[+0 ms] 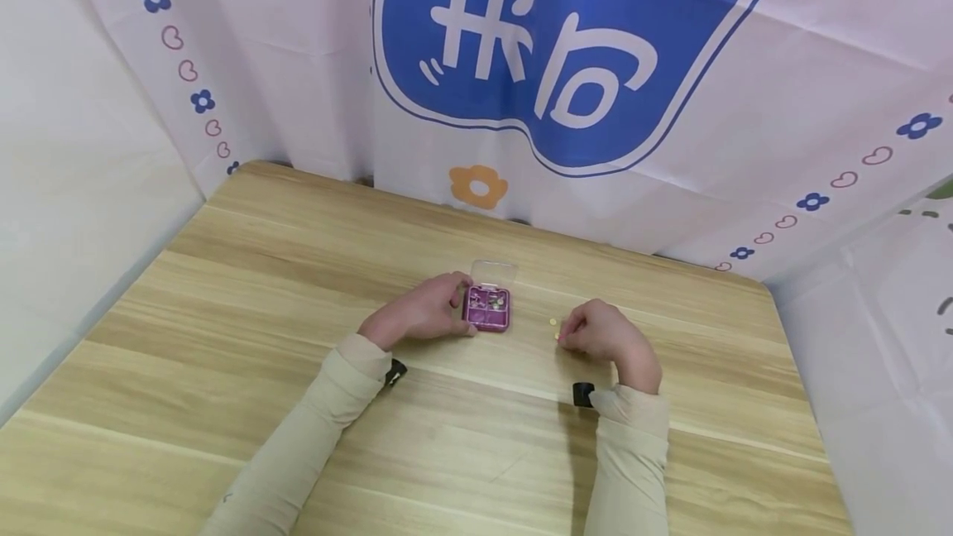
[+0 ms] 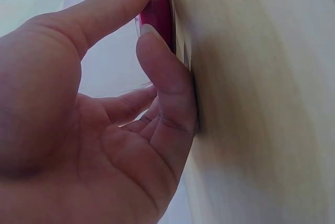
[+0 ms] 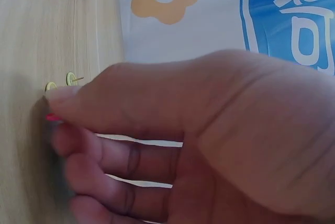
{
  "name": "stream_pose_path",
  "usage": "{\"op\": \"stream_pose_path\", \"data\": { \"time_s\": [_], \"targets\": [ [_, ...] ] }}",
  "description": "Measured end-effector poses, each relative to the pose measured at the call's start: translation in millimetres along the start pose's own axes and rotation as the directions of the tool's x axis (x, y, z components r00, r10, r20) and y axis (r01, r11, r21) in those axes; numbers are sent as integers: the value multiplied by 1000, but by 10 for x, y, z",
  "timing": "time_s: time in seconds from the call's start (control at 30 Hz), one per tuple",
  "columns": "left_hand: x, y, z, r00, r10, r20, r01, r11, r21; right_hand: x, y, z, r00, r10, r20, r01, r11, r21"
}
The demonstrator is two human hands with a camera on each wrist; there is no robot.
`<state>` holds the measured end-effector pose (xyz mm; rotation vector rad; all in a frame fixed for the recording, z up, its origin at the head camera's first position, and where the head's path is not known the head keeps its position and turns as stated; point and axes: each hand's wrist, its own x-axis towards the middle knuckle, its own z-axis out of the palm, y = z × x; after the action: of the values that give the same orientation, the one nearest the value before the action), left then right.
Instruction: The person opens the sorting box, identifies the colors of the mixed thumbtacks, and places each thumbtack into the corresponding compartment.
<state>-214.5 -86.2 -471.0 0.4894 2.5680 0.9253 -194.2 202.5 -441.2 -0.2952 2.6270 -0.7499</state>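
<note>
A small purple compartment box [image 1: 487,319] lies on the table with its clear lid [image 1: 494,273] raised at the back. Little pieces sit in its two far compartments. My left hand [image 1: 428,307] grips the box's left side; in the left wrist view, thumb and finger press on the box's purple edge [image 2: 158,12]. To the right of the box, my right hand [image 1: 599,331] pinches a small red piece [image 3: 53,116] between thumb and index finger, its shape mostly hidden. Beside those fingertips are two yellow thumbtacks, one yellow thumbtack [image 3: 72,79] with its pin showing.
The wooden table [image 1: 462,437] reaches back to a hanging cloth [image 1: 313,106] with a blue print. White walls or sheets stand at both sides. A black strap [image 1: 584,394] is at the right wrist.
</note>
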Motion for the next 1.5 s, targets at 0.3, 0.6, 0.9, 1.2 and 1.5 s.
{"op": "stream_pose_path", "data": {
  "time_s": [0.3,0.6,0.9,1.2,1.5],
  "targets": [
    [-7,13,-30,1000,20,-7,-20,1000,0,27,-32,-16,998,-46,-51,46,999,-8],
    [-1,-12,-25,1000,17,-4,-17,1000,3,94,-197,19,991,-68,-115,73,997,41],
    [7,-23,-9,1000,17,-1,-17,1000,5,190,-450,154,978,-137,-156,140,990,9],
    [10,-23,-12,999,37,-1,-37,999,0,314,-733,395,946,-290,-148,288,957,-36],
    [14,-41,-4,998,62,-15,-62,998,-7,396,-856,584,913,-388,-128,379,921,-89]
  ]
}}
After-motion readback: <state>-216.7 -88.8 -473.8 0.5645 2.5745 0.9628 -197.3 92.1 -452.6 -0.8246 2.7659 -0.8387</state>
